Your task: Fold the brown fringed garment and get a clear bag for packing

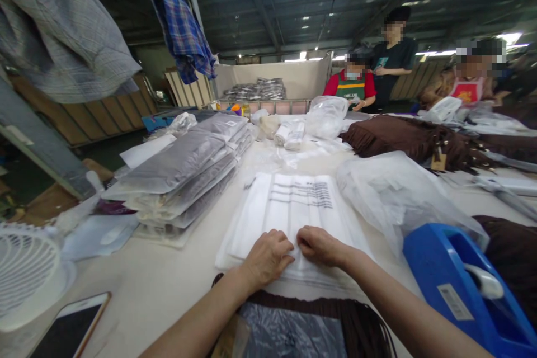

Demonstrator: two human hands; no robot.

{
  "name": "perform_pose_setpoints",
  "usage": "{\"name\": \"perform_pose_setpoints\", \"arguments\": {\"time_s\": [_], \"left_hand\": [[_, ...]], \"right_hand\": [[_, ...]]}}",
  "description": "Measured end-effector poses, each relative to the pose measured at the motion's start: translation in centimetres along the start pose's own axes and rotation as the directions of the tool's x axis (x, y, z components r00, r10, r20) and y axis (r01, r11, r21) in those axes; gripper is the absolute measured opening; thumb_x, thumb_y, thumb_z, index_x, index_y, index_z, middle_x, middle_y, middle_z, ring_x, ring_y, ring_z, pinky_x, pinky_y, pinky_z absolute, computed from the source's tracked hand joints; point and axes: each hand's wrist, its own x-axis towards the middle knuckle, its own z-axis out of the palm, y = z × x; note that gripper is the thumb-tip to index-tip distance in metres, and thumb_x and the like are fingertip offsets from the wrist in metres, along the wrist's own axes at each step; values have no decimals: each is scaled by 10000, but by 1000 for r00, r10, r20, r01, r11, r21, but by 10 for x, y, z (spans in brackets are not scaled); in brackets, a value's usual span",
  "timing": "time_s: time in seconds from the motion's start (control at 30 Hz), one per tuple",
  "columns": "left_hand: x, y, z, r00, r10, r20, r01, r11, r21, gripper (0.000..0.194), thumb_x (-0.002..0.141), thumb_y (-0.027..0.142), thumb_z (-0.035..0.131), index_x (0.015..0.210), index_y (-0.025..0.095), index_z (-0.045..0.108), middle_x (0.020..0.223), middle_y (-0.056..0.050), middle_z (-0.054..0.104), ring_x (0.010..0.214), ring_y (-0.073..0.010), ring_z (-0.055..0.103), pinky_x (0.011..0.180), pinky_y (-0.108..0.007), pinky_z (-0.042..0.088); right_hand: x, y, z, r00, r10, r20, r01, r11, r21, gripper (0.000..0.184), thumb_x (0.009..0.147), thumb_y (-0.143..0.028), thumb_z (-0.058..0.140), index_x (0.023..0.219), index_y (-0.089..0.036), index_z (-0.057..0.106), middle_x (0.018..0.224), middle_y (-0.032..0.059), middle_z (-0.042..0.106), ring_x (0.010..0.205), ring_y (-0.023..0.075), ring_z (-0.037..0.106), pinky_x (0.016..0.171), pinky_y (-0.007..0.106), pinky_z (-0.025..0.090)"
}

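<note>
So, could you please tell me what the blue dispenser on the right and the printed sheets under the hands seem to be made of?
The blue dispenser looks like hard moulded plastic, smooth with a slight sheen and rounded edges. The printed sheets look like thin, translucent plastic bags, judging by the soft creases and see-through edges.

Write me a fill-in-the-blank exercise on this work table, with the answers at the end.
1. The left hand and the right hand are on the printed bags, whose plastic is coloured ____.
2. The phone lies with its dark screen facing ____.
3. From the wearer's view, the stack of grey packets is to the ____ of the printed bags.
4. The plastic case beside the right forearm is coloured ____.

Missing words: white; up; left; blue.
</note>
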Motion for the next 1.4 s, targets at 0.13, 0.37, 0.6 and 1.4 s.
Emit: {"name": "perform_pose_setpoints", "arguments": {"time_s": [0.13,0.37,0.6,1.4], "left_hand": [[-1,1,-3,985,149,89,-159,980,120,139,857,120,452,866,128,590,908,-96,616,852,-220,554,730,-349,464],[-1,7,0,993,85,87,-101,974,202,115,835,112,458,839,153,565,907,-77,591,833,-209,535,726,-337,457],[-1,14,7,999,17,44,-25,982,188,117,840,139,452,859,166,564,934,-80,568,877,-224,517,736,-351,442],[16,3,-24,962,-263,76,271,952,-143,150,676,184,729,652,155,584,743,-14,609,719,-145,569,630,-225,390]], "right_hand": [[0,1,3,1000,7,-4,-7,1000,1,140,861,-270,527,842,-145,587,837,-3,611,780,122,584,733,330,491],[0,1,5,1000,17,-7,-17,1000,18,156,859,-295,528,855,-150,585,847,-1,607,781,124,579,729,329,487],[-1,0,4,999,32,-23,-31,999,43,175,856,-318,531,861,-152,586,857,4,609,798,130,579,745,342,484],[-38,-22,5,905,207,-371,-71,935,347,161,806,-284,543,692,-213,631,757,23,618,715,156,577,674,282,414]]}}
